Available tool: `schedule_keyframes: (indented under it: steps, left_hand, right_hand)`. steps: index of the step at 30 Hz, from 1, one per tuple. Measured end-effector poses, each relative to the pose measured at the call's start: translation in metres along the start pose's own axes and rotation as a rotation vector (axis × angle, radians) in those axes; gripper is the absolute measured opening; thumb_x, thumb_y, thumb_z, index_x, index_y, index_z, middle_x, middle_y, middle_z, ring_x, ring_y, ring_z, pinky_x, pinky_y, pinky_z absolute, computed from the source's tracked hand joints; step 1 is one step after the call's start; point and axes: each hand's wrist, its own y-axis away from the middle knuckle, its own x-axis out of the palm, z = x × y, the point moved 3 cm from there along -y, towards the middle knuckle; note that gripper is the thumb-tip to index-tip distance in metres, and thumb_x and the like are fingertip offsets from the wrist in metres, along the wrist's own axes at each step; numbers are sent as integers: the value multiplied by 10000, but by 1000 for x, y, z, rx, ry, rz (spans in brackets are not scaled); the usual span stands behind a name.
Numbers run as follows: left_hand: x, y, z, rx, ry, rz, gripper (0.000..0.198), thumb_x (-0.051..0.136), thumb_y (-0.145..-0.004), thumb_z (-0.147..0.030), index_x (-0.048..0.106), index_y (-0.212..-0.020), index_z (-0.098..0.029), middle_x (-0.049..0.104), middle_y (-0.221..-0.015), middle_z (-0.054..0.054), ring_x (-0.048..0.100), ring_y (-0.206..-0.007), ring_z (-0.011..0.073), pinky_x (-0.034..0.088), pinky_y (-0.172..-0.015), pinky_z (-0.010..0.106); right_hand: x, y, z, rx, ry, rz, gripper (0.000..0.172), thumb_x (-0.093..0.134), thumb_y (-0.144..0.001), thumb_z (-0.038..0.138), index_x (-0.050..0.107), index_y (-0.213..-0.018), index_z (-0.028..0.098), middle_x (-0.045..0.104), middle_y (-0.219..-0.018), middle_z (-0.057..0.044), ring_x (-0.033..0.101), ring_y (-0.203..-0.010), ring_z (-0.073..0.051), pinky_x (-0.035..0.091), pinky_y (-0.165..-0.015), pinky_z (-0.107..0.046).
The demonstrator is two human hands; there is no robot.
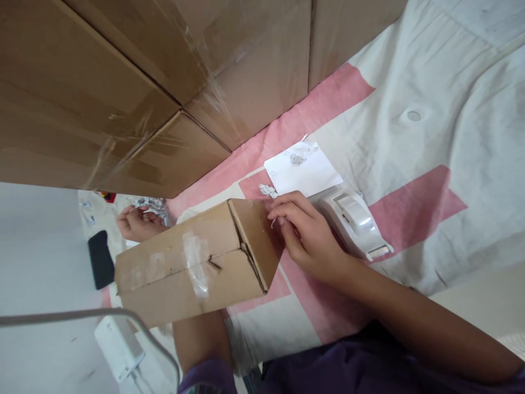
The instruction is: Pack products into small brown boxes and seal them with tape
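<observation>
A brown cardboard box (pixel 176 257), with clear tape across its middle seam, lies tilted over my left forearm. My right hand (pixel 305 232) is at the box's right end, thumb and fingertips pinched on a small white scrap (pixel 273 222). Beyond the box's far left edge, my left hand (pixel 141 223) has its fingers curled in; I cannot make out what is in them. Right by it is a pile of crumpled, silvery-white scraps (pixel 151 204). Close to my right hand stands a white tape dispenser (pixel 356 221).
Large stacked cardboard boxes (pixel 254 82) form a wall at the back. White paper sheets (pixel 305 169) carry small cut-outs (pixel 298 159), with more cut-outs (pixel 268 190) beside them. On the left are a black phone (pixel 100 260), a white charger (pixel 118 347) and a grey cable (pixel 135 317).
</observation>
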Motion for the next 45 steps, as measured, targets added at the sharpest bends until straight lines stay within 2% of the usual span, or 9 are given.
schedule_keyframes:
  steps: [7, 16, 19, 23, 25, 28, 35, 40, 45]
  left_hand:
    - [0, -4, 4, 2, 13, -10, 198, 585, -1020, -306, 589, -949, -121, 500, -687, -60, 339, -460, 27, 279, -393, 142]
    - [-2, -14, 13, 5, 39, 18, 219, 591, -1016, -340, 596, -983, -124, 522, -722, -47, 382, -488, 35, 329, -419, 150]
    - [-2, -16, 15, 19, 48, 20, 226, 591, -1016, -348, 598, -985, -124, 529, -729, -43, 396, -495, 37, 343, -426, 152]
    - [-3, -18, 18, 40, 51, 28, 229, 593, -1014, -350, 597, -971, -124, 526, -729, -44, 400, -500, 39, 349, -431, 154]
    - [-3, -18, 18, 44, 51, 42, 231, 591, -1015, -352, 594, -971, -126, 521, -728, -44, 394, -499, 38, 344, -429, 153]
    - [-3, -17, 17, 36, 52, 46, 228, 592, -1014, -349, 593, -968, -126, 517, -722, -47, 386, -494, 37, 334, -424, 152]
    - [-1, -11, 10, 3, 51, -10, 220, 602, -1011, -333, 603, -953, -121, 529, -716, -47, 409, -496, 38, 357, -431, 151]
    - [0, -7, 8, -3, 46, -20, 212, 601, -1012, -326, 602, -956, -121, 528, -719, -46, 405, -497, 37, 353, -430, 150]
    - [0, -6, 7, -17, 41, -14, 210, 600, -1012, -324, 599, -958, -121, 521, -715, -49, 392, -491, 35, 338, -421, 147]
  right_hand:
    - [0, 1, 0, -35, 98, 78, 181, 494, -959, 74, 593, -1026, 209, 583, -1140, -116, 611, -1110, -228, 536, -944, -394]
    - [2, -1, 1, -82, 184, 118, 158, 471, -997, 114, 599, -997, 207, 600, -1110, -115, 624, -1070, -222, 557, -915, -396]
    - [0, -1, 1, -51, 183, 117, 187, 504, -990, 121, 623, -1081, 232, 603, -1149, -105, 625, -1104, -229, 557, -934, -402]
    - [-2, -1, 0, 13, 164, 124, 361, 527, -975, 104, 561, -1302, 255, 599, -1254, -111, 602, -1199, -246, 535, -1016, -432]
    - [-1, -1, 1, 13, 147, 119, 310, 534, -980, 113, 579, -1258, 246, 611, -1225, -108, 610, -1181, -241, 533, -1016, -426]
    - [-1, 0, 0, -14, 124, 99, 174, 507, -992, 110, 621, -1063, 221, 627, -1111, -92, 635, -1068, -215, 541, -950, -387]
    - [-7, -3, 0, -6, 122, 66, 211, 443, -987, 79, 604, -981, 216, 613, -1035, -68, 625, -962, -177, 536, -859, -328]
    - [-1, -2, 1, -5, 164, 166, 224, 459, -986, 99, 620, -1054, 239, 630, -1094, -76, 642, -1026, -211, 551, -907, -378]
    - [-1, -2, 0, 62, 185, 188, 351, 506, -981, 107, 563, -1298, 246, 623, -1238, -107, 622, -1143, -253, 540, -986, -453]
